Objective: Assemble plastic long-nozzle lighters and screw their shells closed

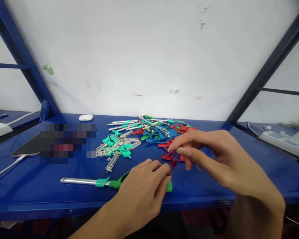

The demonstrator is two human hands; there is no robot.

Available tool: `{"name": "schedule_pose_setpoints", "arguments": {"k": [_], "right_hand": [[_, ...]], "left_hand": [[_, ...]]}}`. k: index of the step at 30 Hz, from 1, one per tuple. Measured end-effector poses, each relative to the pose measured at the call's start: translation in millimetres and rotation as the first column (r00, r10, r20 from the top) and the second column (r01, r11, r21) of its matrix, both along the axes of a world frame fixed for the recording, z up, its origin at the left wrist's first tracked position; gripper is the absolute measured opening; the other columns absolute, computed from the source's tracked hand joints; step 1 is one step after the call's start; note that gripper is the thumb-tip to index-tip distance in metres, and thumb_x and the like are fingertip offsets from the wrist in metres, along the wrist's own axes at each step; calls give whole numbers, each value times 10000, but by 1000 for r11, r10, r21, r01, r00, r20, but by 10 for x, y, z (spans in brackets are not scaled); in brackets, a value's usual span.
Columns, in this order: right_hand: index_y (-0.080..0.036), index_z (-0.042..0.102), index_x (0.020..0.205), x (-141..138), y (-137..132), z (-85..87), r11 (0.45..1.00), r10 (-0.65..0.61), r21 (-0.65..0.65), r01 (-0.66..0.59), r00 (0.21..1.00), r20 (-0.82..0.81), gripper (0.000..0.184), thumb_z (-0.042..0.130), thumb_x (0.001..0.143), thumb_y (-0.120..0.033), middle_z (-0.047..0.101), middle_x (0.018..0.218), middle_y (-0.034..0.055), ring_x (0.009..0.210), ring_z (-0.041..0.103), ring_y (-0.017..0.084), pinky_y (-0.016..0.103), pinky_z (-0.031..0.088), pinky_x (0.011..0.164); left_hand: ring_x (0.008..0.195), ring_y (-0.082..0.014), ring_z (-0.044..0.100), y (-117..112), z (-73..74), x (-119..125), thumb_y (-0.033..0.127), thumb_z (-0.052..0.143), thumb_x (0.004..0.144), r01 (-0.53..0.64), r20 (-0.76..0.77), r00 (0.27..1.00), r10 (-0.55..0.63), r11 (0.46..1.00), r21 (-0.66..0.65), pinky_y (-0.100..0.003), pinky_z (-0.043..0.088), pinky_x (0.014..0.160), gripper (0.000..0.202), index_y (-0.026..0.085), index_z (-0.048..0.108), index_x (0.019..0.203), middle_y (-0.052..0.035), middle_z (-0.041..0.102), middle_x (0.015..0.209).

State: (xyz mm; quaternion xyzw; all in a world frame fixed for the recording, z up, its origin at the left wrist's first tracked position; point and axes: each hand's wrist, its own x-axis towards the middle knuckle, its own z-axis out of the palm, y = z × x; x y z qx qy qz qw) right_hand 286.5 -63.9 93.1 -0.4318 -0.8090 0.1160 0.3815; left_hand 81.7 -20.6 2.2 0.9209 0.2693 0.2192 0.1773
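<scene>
A green utility lighter [114, 184] with a long metal tube lies on the blue table near its front edge, tube toward the left. My left hand [146, 189] is closed over its handle and covers most of it. Between the thumb and fingers of my right hand [209, 156] stands a small screwdriver [174, 158] with a clear purple and red handle. Its thin shaft points down to the handle's right end, beside my left fingertips. Where the tip touches is hidden.
Behind the hands lie clear lighter inserts with turquoise tabs [114, 146], several metal tubes [124, 126], and red, blue and green handle shells [161, 135]. A white earbud case [86, 117] sits near the wall, a phone [27, 146] with a cable at left. Power strips flank the table.
</scene>
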Motion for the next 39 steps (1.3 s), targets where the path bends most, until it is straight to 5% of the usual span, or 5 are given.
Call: {"name": "schedule_pose_setpoints", "arguments": {"k": [15,22,25,33,39], "right_hand": [[-233,331,652,-146,101,-71,973,-147,190,135,988,53,532,709,993,-391,289,542,-100,478,282,75,257,269,478],[-331,741,1267,38,-55,4,999,20,-49,-21,1000,-21,261,710,1008,-317,799,1083,-17,765,707,123,236,576,704],[-338,814,1169,95,-46,15,974,129,-178,-141,989,-77,243,650,1033,-221,835,1016,-32,705,734,121,227,604,672],[-246,717,809,-72,72,14,985,-157,-85,150,984,-79,219,887,844,-379,683,686,-46,591,612,128,251,495,556],[-292,760,1196,-18,21,18,977,136,-162,-141,990,-37,190,697,1018,-301,784,1153,11,969,745,155,245,585,820]], "left_hand": [[1012,-260,658,2,-6,15,222,424,1126,21,-35,999,-20,1000,21,-448,515,970,191,238,614,1113,-40,700,1082],[965,-269,654,3,14,1,219,421,1119,17,-59,998,-16,999,28,-462,525,922,195,245,599,1043,-27,694,1029],[982,-271,653,-2,19,-7,217,417,1119,14,-55,998,-13,1000,9,-448,528,908,204,246,607,1050,-30,696,1037],[981,-262,666,-16,-3,15,224,471,1110,9,-4,1000,-9,1000,4,-432,527,905,137,236,597,1055,-26,698,1049],[938,-263,674,14,-42,11,206,441,1116,0,27,1000,-1,998,63,-418,546,853,189,238,613,1043,-27,718,1021]]}}
